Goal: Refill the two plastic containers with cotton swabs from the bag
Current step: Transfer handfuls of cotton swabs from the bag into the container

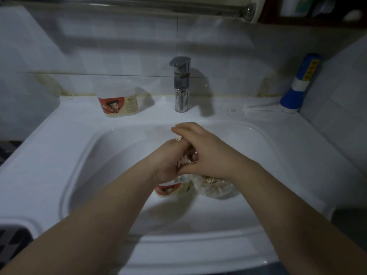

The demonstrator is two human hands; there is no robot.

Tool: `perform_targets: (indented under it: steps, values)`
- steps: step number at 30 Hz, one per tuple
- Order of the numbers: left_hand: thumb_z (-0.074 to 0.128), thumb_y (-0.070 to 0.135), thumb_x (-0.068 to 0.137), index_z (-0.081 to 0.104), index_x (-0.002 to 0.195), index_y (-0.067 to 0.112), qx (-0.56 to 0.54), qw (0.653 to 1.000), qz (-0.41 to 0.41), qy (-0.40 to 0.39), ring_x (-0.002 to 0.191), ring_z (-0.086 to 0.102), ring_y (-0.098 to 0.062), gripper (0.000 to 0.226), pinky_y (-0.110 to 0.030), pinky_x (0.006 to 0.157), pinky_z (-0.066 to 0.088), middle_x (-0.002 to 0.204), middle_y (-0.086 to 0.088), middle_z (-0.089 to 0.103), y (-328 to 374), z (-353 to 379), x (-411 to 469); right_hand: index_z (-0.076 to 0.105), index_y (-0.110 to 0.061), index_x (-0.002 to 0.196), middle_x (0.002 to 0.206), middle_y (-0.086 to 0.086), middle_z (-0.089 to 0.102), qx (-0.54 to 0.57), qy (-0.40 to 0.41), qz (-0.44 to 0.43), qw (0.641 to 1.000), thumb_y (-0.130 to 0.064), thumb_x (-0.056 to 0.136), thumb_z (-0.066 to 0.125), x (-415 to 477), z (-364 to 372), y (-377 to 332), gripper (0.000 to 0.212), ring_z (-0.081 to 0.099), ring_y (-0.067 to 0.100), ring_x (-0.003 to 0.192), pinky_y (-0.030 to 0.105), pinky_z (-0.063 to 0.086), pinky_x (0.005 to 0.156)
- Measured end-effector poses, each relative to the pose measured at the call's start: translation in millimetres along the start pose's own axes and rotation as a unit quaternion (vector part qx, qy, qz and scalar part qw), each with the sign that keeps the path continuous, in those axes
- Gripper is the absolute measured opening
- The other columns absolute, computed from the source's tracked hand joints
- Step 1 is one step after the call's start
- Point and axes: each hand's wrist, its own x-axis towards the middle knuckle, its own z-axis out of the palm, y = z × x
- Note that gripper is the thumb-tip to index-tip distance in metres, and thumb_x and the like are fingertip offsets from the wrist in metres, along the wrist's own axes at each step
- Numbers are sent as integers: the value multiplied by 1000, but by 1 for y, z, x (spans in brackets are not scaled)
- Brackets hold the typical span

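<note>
Both hands are wrapped round one bundle of cotton swabs (183, 161) over the sink (111, 147): left hand (168, 161) grips it, right hand (206, 151) curls over the top. The bundle's long axis points away toward the tap (180, 84). Right below sit a labelled container (170, 190) and, beside it, the bag (214, 187), with swabs in it. The second container (119, 106) is upright on the counter (59, 120); can't tell what's in it.

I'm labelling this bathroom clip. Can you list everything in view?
ledge container: one, translucent, red label, left of the tap
basin container: one, same label, in the basin under the left grip
bag: one, clear, in the basin, right of that container
cotton swabs: bundle, pale, between both grips
tap: one, chrome, behind the basin
sink: one, white
torch: one, blue and white, back right corner
left grip: bare hand, holds the swabs
right grip: bare hand, holds the swabs
</note>
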Motion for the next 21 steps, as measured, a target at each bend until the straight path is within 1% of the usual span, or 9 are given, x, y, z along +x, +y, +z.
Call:
perform_targets:
  steps: [3,5,9,12,14,16,18,19,21]
  values:
    - [43,11,103,59,88,6,-8,1000,-7,-9,72,70,-13,22,-23,58,54,77,-9,66,1,0,-3,49,-30,145,139,-18,48,-46,12,-10,999,-30,71,87,1,-2,-1,83,50,0,118,21,47,98]
    - [42,9,103,60,94,6,-15,1000,-9,-16,73,74,-12,21,-23,56,55,74,-6,74,2,0,-4,52,-31,141,133,-17,53,-60,23,-15,998,-36,70,87,1,-2,-1,79,53,0,115,23,47,97]
    - [44,11,104,61,102,7,-21,1000,-4,-1,80,77,-16,17,-29,60,59,80,-7,78,0,2,-5,44,-33,148,138,-19,49,-11,-6,4,1000,-51,65,90,-2,0,-2,97,48,-2,121,15,42,98]
    - [41,7,102,62,96,10,-12,1000,-2,-4,81,75,-12,21,-27,64,58,83,-7,75,-3,-1,-4,56,-31,133,128,-17,56,-42,17,-17,999,-39,70,86,0,1,-5,70,54,2,113,26,48,96]
    - [42,7,102,63,96,9,-14,1000,-14,-23,81,75,-10,22,-25,62,57,81,-4,76,-2,-3,-2,60,-30,129,128,-15,58,-46,27,-20,998,-33,71,84,0,0,-4,63,55,3,113,30,49,97]
    - [46,14,104,63,97,9,-18,999,-15,-24,78,75,-12,18,-25,60,57,79,-4,75,-2,-2,0,55,-31,139,142,-15,53,-29,6,-6,1000,-41,69,90,-1,-3,-2,79,49,1,126,22,44,105]
    - [53,24,105,59,93,11,-29,1000,-9,7,59,67,-12,19,-24,53,53,65,-1,64,-3,-3,3,48,-33,147,148,-18,47,7,-4,24,1000,-53,65,90,-5,-9,0,94,44,-2,132,16,38,107]
    - [56,28,104,57,94,13,-31,999,-4,26,51,58,-10,18,-22,50,50,59,2,56,-2,-5,6,49,-33,145,144,-19,49,16,13,35,999,-56,67,88,-7,-14,3,90,47,-3,129,17,40,105]
    - [62,31,101,56,98,16,-36,998,6,52,45,46,-9,17,-22,50,49,55,5,45,-1,-9,9,64,-29,123,118,-17,62,31,70,42,996,-47,77,82,-12,-24,8,53,59,-1,107,19,47,88]
